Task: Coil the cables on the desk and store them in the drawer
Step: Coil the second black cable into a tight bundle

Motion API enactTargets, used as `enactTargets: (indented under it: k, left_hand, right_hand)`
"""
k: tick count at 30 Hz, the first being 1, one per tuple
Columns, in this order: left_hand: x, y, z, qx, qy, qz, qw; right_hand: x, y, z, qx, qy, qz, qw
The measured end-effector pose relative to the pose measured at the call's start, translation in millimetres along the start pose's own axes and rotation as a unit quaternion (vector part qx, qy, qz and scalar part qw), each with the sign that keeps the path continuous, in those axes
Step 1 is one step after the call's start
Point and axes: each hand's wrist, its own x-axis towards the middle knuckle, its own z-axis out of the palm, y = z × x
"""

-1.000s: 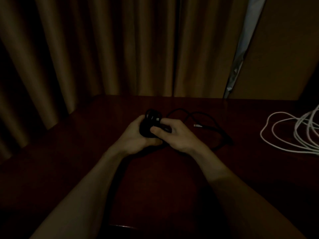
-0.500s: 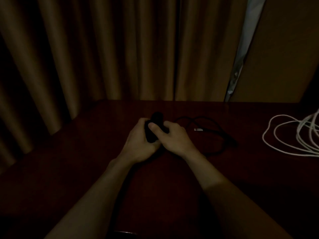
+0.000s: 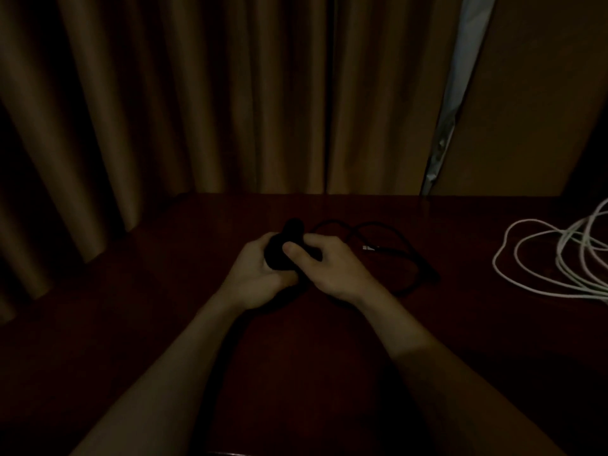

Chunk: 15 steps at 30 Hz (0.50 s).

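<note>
1. Dark reddish-brown polished wooden table (image 3: 329, 357): no change over the last second beyond a small view shift. Brown pleated curtains (image 3: 197, 93) behind. We see no drawer in view.
2. Loose white cable, sprawled in wide loops (image 3: 526, 258) at the table's right edge: untouched, well apart from our hands. It hasn't moved, so we judge it the next item to coil.
3. Thin black cable, loose tail (image 3: 394, 235): lies on the table just right of our hands, arcing out and back, with its light-coloured plug tip (image 3: 367, 248) resting on the surface. The slack loop looks slightly smaller than a second ago, so we judge the winding is taking up cable.
4. Black coiled bundle (image 3: 283, 248): held just above the table between both hands. It has turned a bit in our hold since a second ago; details are lost in the dark.
5. Left hand (image 3: 253, 278): closed around the bundle from below and left, fingers curled on it.
6. Right hand (image 3: 329, 268): closed on the bundle from the right, thumb pressed on top.
7. Our read: mid-coil on the first cable, with the tail still to wind in. Storage not started.
</note>
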Motion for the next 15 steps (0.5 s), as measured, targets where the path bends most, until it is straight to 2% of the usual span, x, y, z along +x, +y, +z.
enactTargets:
  k: [4,6,8,11,15]
  left_hand:
    - [-1.4,-1.3,6.3,0.092,0.096,0.045,0.990]
    - [-2.9,-0.4,6.1,0.125,0.130,0.063,0.981]
    - [-3.0,0.3,4.5,0.156,0.148,0.061,0.975]
    - [-3.2,2.3,7.9,0.150,0.134,0.077,0.977]
    - [-2.8,-0.5,5.6,0.146,0.071,0.075,0.984]
  right_hand:
    - [2.1,2.1,-0.3,-0.042,0.026,0.026,0.998]
    - [1.4,5.3,-0.7,-0.105,0.029,0.082,0.991]
    - [-0.5,6.2,0.3,-0.119,0.027,0.119,0.985]
    - [-0.6,4.0,2.4,-0.009,0.055,0.073,0.996]
    - [2.1,-3.0,9.1,0.021,0.077,0.062,0.995]
